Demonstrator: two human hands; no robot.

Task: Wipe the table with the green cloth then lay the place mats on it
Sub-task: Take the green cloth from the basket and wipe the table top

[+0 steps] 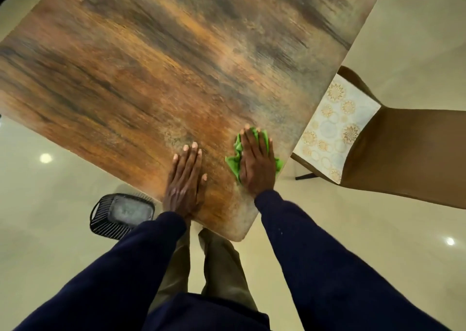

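Observation:
A large brown and rust-coloured table [156, 73] fills the upper part of the head view. A crumpled green cloth [235, 161] lies near the table's near right edge. My right hand [256, 159] presses flat on top of the cloth with straight fingers. About a hand's width to its left, my left hand [185, 179] rests flat on the bare table top near the near corner. Pale place mats [329, 129] with gold circle patterns lie on the seat of a chair at the right.
A brown chair [408, 154] stands close against the table's right edge. A black slatted basket [120, 214] sits on the glossy cream floor just left of the table's near corner. My legs stand right at that corner.

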